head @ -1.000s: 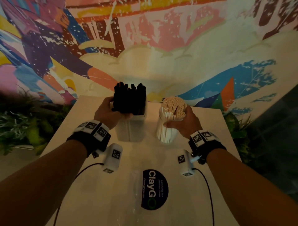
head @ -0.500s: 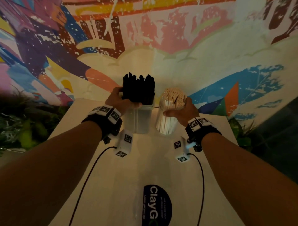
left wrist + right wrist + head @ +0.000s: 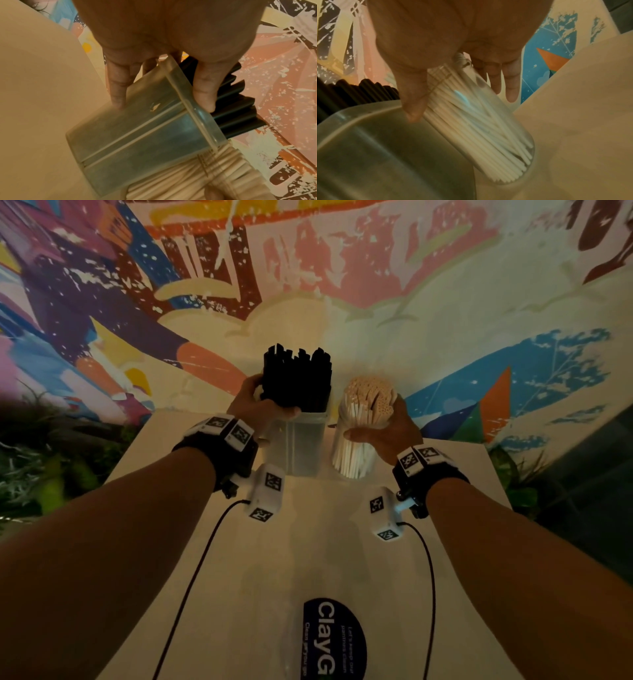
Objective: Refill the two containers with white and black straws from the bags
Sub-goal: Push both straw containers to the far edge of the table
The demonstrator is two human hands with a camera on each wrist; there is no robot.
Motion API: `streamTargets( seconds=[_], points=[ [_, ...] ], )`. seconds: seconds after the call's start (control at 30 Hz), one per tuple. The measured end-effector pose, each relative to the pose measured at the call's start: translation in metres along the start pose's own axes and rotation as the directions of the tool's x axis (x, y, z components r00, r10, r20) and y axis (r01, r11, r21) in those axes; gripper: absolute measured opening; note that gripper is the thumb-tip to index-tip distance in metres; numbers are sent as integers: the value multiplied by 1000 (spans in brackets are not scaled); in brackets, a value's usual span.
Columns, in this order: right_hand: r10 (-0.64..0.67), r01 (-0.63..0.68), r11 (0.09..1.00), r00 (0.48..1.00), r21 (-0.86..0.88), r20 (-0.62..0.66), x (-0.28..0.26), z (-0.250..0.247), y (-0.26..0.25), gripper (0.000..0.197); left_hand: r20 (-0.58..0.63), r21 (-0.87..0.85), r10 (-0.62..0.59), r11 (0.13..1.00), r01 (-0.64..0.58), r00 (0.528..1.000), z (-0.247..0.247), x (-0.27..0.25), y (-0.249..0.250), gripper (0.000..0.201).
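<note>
A square translucent container (image 3: 296,446) packed with black straws (image 3: 296,381) stands at the far end of the table. My left hand (image 3: 270,402) grips its top: in the left wrist view the thumb (image 3: 204,94) lies over the rim on the black straws (image 3: 240,108), and the fingers (image 3: 118,88) press the side wall (image 3: 145,135). Right beside it stands a round clear container (image 3: 352,460) full of white straws (image 3: 368,402). My right hand (image 3: 376,422) grips its upper part, thumb and fingers around the white straws (image 3: 471,121). No bags are in view.
The beige table (image 3: 239,559) ends just behind the containers, against a painted mural wall (image 3: 376,302). A dark oval ClayGo sticker (image 3: 334,642) lies near me. Green plants (image 3: 41,467) flank the table on the left and on the right (image 3: 520,487).
Both hands have slid their containers away from me toward the wall, side by side. The grips look the same.
</note>
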State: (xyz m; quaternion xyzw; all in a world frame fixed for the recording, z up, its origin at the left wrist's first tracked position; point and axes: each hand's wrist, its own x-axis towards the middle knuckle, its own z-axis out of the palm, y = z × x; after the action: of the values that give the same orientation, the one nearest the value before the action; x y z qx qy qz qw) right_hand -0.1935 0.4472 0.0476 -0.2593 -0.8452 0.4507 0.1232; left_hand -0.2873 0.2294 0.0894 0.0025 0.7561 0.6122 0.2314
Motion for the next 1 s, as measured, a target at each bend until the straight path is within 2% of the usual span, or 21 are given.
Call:
streamTargets(
  seconds=[0.33, 0.63, 1.0],
  points=[
    [22, -22, 1000, 1000, -19, 7, 24, -5, -3, 103, -8, -11, 25, 1000, -26, 1000, 8, 14, 5, 80],
    [48, -48, 998, 999, -38, 1, 32, -2, -2, 109, 4, 7, 21, 1000, -21, 1000, 9, 21, 6, 80],
    [123, -125, 983, 992, -138, -27, 37, -9, -8, 118, -19, 19, 36, 999, -36, 999, 4, 24, 9, 79]
  ],
)
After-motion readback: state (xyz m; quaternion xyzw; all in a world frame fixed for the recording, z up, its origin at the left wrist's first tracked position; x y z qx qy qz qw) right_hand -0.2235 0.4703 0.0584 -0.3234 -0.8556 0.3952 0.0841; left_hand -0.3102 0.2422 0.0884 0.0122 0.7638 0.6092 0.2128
